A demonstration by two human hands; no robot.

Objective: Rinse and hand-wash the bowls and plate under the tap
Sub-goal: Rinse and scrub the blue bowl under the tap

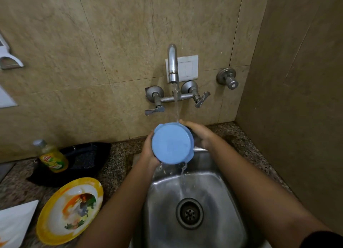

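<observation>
bowls: one, a blue bowl (172, 142), tipped so its underside faces me, held above the back edge of the sink (222, 201).
plates: one, a yellow-rimmed plate (55, 227), flat on the counter (118, 162) left of the sink.
other counts: one soap bottle (52, 159) standing against one black tray (89, 154); one tap (172, 63) running, with two lever handles below it; one separate valve (229, 78) on the wall to the right; one drain (189, 213).
left hand (147, 151): fingers curled round the bowl's left side, gripping it.
right hand (199, 134): laid over the bowl's far right rim, fingertips in the stream; the bowl hides the thumb, so i cannot tell whether it grips or only rests there.
water: falls on the bowl's far rim and runs off its lower edge into the sink.
edges and room: side wall (297, 99) near the right forearm; the basin below the bowl is open; plate and bottle are well apart from the left forearm.
</observation>
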